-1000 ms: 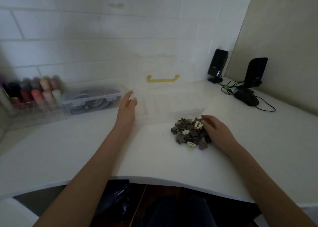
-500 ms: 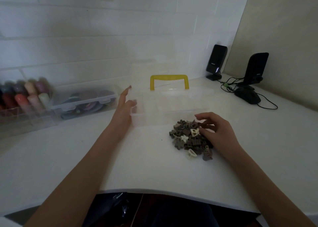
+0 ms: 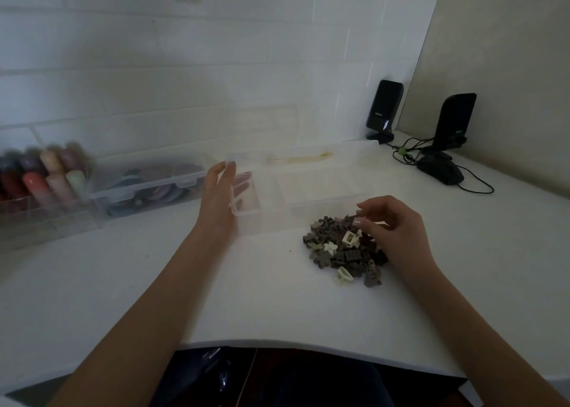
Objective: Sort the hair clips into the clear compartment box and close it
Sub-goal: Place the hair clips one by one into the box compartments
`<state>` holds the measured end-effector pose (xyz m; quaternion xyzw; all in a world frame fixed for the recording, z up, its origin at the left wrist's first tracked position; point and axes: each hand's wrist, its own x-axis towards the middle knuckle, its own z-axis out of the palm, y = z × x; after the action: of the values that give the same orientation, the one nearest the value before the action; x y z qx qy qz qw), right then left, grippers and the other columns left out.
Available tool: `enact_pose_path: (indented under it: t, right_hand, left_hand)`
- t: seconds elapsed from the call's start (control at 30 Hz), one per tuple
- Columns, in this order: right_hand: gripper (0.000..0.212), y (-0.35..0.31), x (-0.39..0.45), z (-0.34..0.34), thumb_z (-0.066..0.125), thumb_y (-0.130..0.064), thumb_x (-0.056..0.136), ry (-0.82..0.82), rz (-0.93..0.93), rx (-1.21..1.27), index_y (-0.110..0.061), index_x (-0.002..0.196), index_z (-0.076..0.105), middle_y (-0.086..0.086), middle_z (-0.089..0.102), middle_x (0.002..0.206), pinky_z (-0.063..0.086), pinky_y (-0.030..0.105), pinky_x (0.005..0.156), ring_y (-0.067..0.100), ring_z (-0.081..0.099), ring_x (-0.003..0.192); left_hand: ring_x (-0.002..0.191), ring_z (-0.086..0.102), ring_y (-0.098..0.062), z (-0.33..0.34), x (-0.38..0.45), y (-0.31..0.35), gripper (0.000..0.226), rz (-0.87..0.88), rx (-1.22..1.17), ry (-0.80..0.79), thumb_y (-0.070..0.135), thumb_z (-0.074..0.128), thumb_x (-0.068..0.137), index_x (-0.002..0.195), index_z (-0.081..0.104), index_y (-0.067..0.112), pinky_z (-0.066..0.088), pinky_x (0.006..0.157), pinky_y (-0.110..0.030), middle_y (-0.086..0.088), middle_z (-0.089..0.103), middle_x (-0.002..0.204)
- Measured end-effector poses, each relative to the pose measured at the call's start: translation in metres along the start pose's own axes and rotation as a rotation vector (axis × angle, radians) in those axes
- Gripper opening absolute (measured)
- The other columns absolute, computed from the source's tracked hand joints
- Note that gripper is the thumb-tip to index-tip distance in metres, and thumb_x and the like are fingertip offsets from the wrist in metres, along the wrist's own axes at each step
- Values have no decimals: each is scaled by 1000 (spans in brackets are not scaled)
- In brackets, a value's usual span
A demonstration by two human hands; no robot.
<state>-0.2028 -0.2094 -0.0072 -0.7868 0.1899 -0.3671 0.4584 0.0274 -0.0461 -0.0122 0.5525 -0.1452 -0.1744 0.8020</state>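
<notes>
White desk (image 3: 253, 298) fills most of the view, white brick wall (image 3: 185, 67) behind it.

Clear compartment box (image 3: 308, 187) sits just beyond both hands, lid up and tilted back toward the wall; lid is blurred, a yellowish streak across it. Compartments look empty as far as I can tell.

Left hand (image 3: 217, 203) is at the box's left end, palm against the near-left corner. Fingers are spread and seen through the clear plastic of the end compartment, thumb up at the rim. Hand is loose, nothing clamped in it.

Further out to the left of that hand: a closed clear case (image 3: 145, 187) with round coloured items inside, touching or almost touching the box end, can't tell which. Past that, a blurred clear rack of coloured bottles (image 3: 40, 178).

Pile of hair clips (image 3: 345, 249) lies on the desk just under and left of the right hand, directly in front of the box's right half. Mostly dark brown/grey, a few cream ones, flower and rectangle shapes.

Right hand (image 3: 391, 230) is curled over the pile's far-right edge, fingertips drawn together and pointing down at the clips. Can't tell whether a clip is actually pinched.

Well beyond the right hand, in the corner: two black speakers (image 3: 384, 107), a dark mouse (image 3: 439, 172), tangled cables.
</notes>
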Motion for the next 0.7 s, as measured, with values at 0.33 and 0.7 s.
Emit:
enact_pose_path:
  t: [0.33, 0.7]
  right_hand:
    - [16, -37, 4, 23, 67, -2, 82, -109, 22, 328, -13, 91, 73, 1, 75, 80, 55, 20, 71, 14, 71, 76]
    - [3, -83, 35, 129, 67, -13, 82, -338, -526, -272, -13, 79, 67, -2, 71, 83, 48, 29, 76, 16, 63, 81]
  left_hand:
    - [92, 59, -13, -2, 4, 0, 22, -40, -59, 1, 44, 48, 93, 105, 52, 26, 39, 83, -32, -1, 63, 103]
    - [66, 60, -15, -8, 6, 2, 43, -7, -123, -62, 45, 64, 80, 99, 48, 10, 49, 57, -25, -4, 61, 75]
